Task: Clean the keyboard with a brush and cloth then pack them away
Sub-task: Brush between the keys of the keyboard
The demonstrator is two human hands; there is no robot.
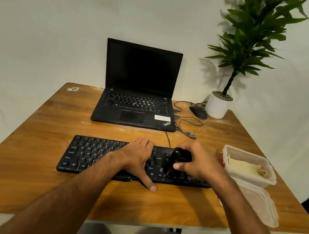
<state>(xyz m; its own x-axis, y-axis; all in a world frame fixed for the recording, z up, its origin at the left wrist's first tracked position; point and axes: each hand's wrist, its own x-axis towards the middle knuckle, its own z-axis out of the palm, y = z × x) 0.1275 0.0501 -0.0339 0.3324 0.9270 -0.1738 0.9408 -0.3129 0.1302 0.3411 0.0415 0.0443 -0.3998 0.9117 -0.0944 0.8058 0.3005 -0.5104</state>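
Right grip (pixel 193 163) curls round the black brush (pixel 174 161).
Bristles meet the keyboard (pixel 89 153) below; left grip (pixel 138 157), just beside, presses the keys flat-fingered.

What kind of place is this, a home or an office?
Probably a small office or home work corner; I cannot tell which. A wooden desk stands against a plain wall, with an open laptop, a wired mouse, a separate keyboard and a potted plant.

You get dim, warm light; the plant (pixel 252 37) throws a soft wall shadow, edges bow, brush (pixel 176 160) blurred.
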